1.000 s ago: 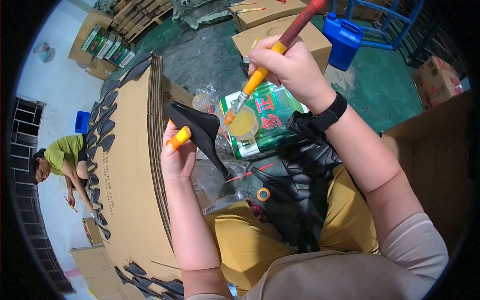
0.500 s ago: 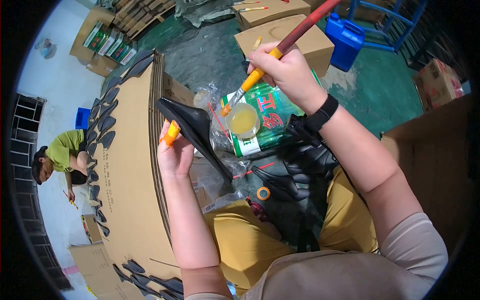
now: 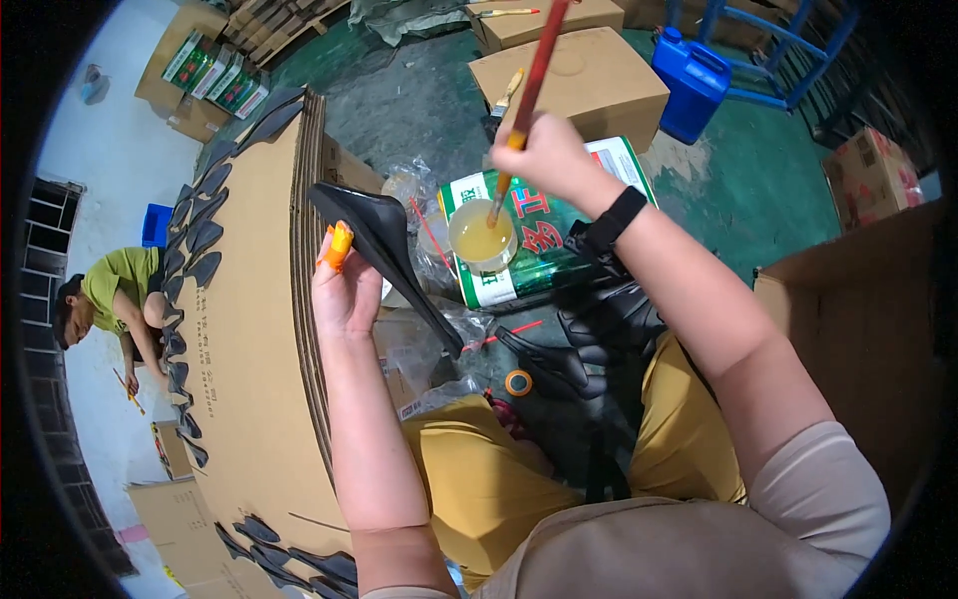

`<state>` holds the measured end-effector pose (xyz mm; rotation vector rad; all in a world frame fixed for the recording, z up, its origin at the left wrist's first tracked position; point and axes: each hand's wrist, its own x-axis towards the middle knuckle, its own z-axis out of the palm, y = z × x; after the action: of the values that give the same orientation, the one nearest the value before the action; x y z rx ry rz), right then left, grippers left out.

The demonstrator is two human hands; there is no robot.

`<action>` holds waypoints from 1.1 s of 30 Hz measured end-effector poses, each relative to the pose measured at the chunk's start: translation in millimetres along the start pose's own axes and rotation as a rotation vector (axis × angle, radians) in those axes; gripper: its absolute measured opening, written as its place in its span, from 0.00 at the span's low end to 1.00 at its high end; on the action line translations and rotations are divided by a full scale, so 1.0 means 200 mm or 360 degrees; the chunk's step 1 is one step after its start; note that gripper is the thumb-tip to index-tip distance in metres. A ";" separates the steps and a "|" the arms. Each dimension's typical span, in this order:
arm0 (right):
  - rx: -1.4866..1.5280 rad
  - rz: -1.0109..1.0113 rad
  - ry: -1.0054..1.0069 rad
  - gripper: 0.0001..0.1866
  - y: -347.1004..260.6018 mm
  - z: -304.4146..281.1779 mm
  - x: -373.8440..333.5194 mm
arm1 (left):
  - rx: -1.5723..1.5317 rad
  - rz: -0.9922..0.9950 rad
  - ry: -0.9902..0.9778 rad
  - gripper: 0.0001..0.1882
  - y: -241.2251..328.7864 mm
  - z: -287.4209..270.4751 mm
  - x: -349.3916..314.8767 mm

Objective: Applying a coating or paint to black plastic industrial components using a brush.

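Observation:
My left hand (image 3: 346, 297), with an orange-yellow wrap (image 3: 339, 243) on one finger, grips a black shoe sole (image 3: 377, 230). The sole is long and tilted, its thick heel end up and its thin end pointing down toward my knees. In my right hand (image 3: 552, 158) is a paintbrush (image 3: 537, 85) with a red and yellow handle, held steeply. Its bristles dip into the yellowish liquid in a round cup (image 3: 452, 238). That cup stands on a green and white metal can (image 3: 579, 255) in front of me.
Left of me, a cardboard stack (image 3: 254, 299) bears black soles (image 3: 205, 235) along its edges. Beyond it a person (image 3: 130, 299) in green crouches with a brush. More soles (image 3: 549, 364) and a tape roll (image 3: 518, 383) lie below the can. Farther back are cardboard boxes (image 3: 579, 85) and a blue jerrycan (image 3: 689, 85).
My right hand has moved slightly left and down and turned the brush steeper, bringing its bristles from the cup's edge into the liquid. My left hand still holds the sole, almost unmoved.

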<state>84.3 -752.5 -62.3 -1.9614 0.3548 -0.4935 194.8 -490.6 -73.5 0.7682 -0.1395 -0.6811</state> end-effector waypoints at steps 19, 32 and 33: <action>0.1025 -0.0309 0.0119 0.12 -0.24 -0.13 -0.10 | -0.0175 -0.0056 -0.0078 0.20 -0.07 0.10 0.01; 0.0996 -0.0348 0.0159 0.12 -0.29 -0.07 -0.14 | -0.0503 -0.0081 -0.0213 0.19 -0.09 0.13 0.04; 0.1019 -0.0327 0.0135 0.12 -0.28 -0.07 -0.14 | -0.0535 -0.0070 -0.0190 0.19 -0.09 0.13 0.04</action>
<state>54.6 -726.7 -10.5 -1.3597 0.0315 -0.7224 182.6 -520.2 -67.7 0.4090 -0.1131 -0.7688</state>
